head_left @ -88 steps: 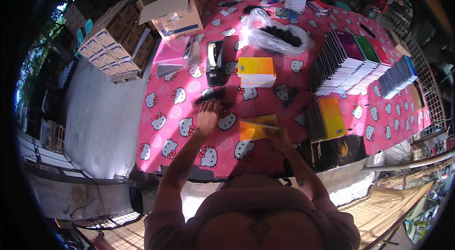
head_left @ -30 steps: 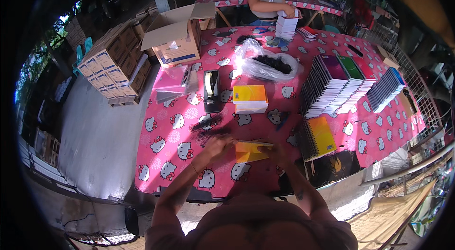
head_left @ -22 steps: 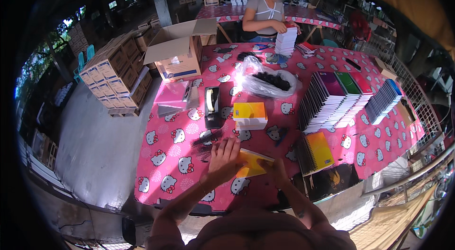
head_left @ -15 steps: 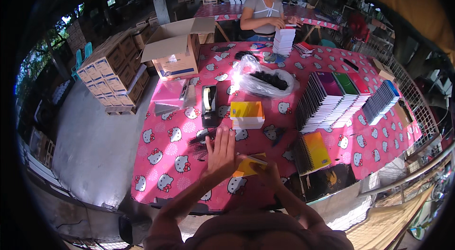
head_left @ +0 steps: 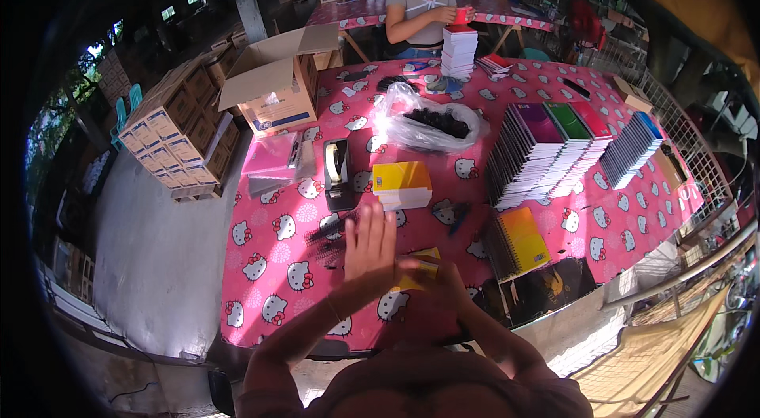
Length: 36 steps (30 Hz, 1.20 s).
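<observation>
A small yellow-covered notebook (head_left: pixel 421 256) lies low over the near middle of the table, partly hidden by my hands. My right hand (head_left: pixel 447 288) is closed on its right side. My left hand (head_left: pixel 369 253) is open, fingers stretched out and pointing away from me, with its thumb side close to the notebook; whether it touches is hard to tell. Black spiral binding coils (head_left: pixel 326 242) lie just left of my left hand. Beyond my fingers sits a short stack of yellow-covered notebooks (head_left: pixel 401 177). Right of my hands, spiral-bound yellow notebooks (head_left: pixel 524 237) lie together.
A tape dispenser (head_left: pixel 339 180) and pink sheets (head_left: pixel 273 153) lie on the left. A plastic bag (head_left: pixel 467 137) holds black coils. Tall stacks of spiral notebooks (head_left: pixel 538 122) stand right. A carton (head_left: pixel 277 111) is at the far left. A co-worker (head_left: pixel 419 10) handles a red-topped stack (head_left: pixel 459 54).
The view has shifted slightly. My left hand remains outstretched, its thumb side nearer the notebook, and my right hand keeps its hold. The co-worker has lifted a small red item off the stack.
</observation>
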Tool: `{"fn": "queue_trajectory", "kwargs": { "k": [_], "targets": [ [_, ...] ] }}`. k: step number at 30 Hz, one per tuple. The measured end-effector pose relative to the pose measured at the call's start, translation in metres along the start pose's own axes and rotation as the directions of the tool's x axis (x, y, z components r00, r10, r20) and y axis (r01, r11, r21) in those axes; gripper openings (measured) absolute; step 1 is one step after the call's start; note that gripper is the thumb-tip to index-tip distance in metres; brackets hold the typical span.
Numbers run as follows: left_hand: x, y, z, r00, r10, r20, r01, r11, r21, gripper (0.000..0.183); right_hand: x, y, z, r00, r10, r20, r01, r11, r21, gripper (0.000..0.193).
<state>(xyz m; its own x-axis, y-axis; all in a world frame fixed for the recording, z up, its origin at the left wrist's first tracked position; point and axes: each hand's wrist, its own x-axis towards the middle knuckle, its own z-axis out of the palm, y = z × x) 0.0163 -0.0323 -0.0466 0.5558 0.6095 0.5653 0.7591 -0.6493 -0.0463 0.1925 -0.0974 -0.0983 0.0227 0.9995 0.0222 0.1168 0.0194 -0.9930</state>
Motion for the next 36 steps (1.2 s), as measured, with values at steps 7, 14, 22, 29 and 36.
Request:
{"fn": "queue_trajectory", "kwargs": {
  "k": [7, 14, 22, 29, 36],
  "targets": [
    [-0.017, 0.012, 0.005, 0.993, 0.11, 0.039, -0.106, 0.991, -0.086, 0.085, 0.001, -0.02, -0.008, 1.0, 0.01, -0.024, -0.008, 0.995, 0.104, 0.026],
    [-0.03, 0.022, 0.011, 0.981, 0.181, 0.068, -0.17, 0.975, -0.147, 0.064, 0.005, -0.028, -0.011, 0.994, -0.107, -0.029, 0.106, 0.994, -0.029, 0.024],
    [-0.027, 0.033, 0.001, 0.978, 0.205, 0.026, -0.201, 0.972, -0.119, 0.078, 0.005, -0.014, -0.008, 0.992, -0.126, -0.002, 0.126, 0.99, -0.056, 0.026],
    [-0.045, 0.042, 0.008, 0.967, 0.247, 0.06, -0.244, 0.968, -0.051, 0.071, -0.007, -0.04, -0.01, 0.997, -0.075, 0.001, 0.075, 0.996, -0.04, 0.029],
    [-0.033, 0.063, -0.015, 0.978, 0.198, -0.061, -0.207, 0.934, -0.291, 0.062, -0.017, -0.018, -0.022, 0.986, -0.111, -0.126, 0.099, 0.99, -0.095, 0.047]
  ]
}}
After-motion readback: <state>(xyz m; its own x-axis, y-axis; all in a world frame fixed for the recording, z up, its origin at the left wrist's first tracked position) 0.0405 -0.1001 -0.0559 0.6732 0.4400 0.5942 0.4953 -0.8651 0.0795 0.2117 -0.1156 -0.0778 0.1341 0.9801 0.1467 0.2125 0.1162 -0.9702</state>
